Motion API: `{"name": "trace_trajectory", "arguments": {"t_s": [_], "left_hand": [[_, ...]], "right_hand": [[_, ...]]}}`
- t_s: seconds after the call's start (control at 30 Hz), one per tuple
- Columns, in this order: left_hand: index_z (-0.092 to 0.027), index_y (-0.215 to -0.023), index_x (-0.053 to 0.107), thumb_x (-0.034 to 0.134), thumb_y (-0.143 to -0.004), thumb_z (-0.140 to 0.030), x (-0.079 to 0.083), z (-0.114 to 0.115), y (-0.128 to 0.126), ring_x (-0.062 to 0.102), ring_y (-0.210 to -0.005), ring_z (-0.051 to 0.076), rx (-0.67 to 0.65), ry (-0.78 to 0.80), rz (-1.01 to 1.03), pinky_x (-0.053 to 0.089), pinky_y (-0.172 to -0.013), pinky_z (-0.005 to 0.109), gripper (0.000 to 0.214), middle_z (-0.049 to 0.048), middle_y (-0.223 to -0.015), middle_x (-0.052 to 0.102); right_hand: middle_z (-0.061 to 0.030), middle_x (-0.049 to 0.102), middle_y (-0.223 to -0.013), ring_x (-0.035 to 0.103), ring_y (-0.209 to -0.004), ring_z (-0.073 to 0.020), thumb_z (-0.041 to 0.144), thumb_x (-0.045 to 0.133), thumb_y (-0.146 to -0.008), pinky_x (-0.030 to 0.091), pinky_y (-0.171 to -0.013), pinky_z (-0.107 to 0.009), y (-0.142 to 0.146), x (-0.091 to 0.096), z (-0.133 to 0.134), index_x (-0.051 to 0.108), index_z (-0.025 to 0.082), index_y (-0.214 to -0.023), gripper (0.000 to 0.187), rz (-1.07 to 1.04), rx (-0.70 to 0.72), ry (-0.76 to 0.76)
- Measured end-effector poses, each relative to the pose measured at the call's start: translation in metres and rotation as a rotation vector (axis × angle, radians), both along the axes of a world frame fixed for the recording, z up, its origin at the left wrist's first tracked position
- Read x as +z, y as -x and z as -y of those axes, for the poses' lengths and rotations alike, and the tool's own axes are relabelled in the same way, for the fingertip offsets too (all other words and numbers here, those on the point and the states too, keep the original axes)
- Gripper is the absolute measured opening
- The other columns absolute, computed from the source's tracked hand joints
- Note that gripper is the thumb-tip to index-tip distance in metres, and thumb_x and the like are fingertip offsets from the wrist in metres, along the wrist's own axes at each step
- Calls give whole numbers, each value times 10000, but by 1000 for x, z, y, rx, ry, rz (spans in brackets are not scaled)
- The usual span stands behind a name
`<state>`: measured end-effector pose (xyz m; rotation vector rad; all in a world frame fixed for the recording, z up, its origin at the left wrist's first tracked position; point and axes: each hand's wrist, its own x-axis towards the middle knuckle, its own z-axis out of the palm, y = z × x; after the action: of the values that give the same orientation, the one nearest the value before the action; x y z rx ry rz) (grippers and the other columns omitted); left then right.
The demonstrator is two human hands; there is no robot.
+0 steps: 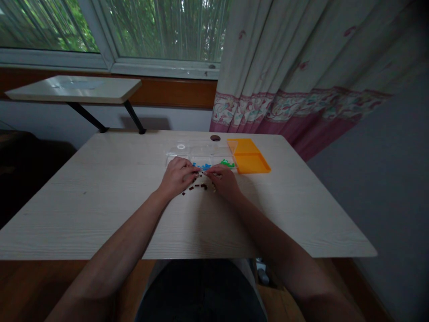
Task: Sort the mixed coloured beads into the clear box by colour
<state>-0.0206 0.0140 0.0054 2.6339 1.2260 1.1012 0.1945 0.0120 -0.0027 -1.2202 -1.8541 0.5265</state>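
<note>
My left hand (176, 175) and my right hand (223, 178) rest close together on the pale wooden table (100, 201), fingertips nearly meeting in a pinch over something too small to name. Several small dark brown pieces (197, 186) lie scattered on the table between and just below the hands. Right behind the hands stands a clear plastic compartment box (187, 152) holding blue pieces (203, 166) and green pieces (228, 163). Its orange lid (248, 155) lies open at the box's right side.
A round cable hole (215, 137) sits at the table's far edge. A small white side table (73, 88) on black legs stands behind at the left under the window. A flowered curtain (301, 80) hangs at the right.
</note>
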Motion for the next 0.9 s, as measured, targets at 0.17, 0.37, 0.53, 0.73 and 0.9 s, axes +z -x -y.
{"name": "trace_trajectory", "arguments": {"t_s": [0.17, 0.37, 0.53, 0.73, 0.9], "left_hand": [[-268, -1087, 721, 617, -910, -363, 1, 3, -5, 529, -967, 219, -39, -25, 0, 428, -881, 383, 227, 58, -945, 644], [-229, -929, 721, 608, -918, -358, 2, 4, -7, 533, -929, 208, -64, -56, -9, 427, -857, 377, 171, 47, -911, 656], [-226, -928, 705, 595, -923, -356, 2, 2, -4, 529, -954, 223, 26, -63, -2, 417, -868, 397, 171, 48, -918, 653], [-205, -893, 705, 557, -938, -376, -1, -7, 7, 526, -921, 228, 233, -33, 121, 418, -870, 401, 231, 61, -889, 642], [-195, -861, 693, 537, -944, -355, -4, -11, 12, 522, -908, 235, 318, -25, 162, 412, -861, 397, 238, 66, -872, 633]], "right_hand": [[-42, 727, -866, 640, -853, -184, 378, 642, -880, 475, -798, -313, 2, -1, 2, 767, 221, -848, 204, -44, 59, 34], [-39, 721, -855, 630, -814, -167, 353, 632, -892, 471, -748, -289, 3, -1, 2, 755, 212, -839, 194, -25, 88, 53], [-45, 718, -867, 621, -860, -186, 279, 596, -920, 452, -825, -327, -2, -1, 1, 753, 215, -881, 174, 93, 39, -76], [-85, 687, -1045, 547, -1033, -251, 241, 608, -903, 373, -949, -395, -4, 1, 9, 726, 209, -1087, 221, 456, -12, -165], [-84, 654, -1098, 500, -1065, -258, 253, 573, -924, 345, -944, -393, 4, 3, 17, 721, 241, -1096, 227, 618, 6, -151]]}}
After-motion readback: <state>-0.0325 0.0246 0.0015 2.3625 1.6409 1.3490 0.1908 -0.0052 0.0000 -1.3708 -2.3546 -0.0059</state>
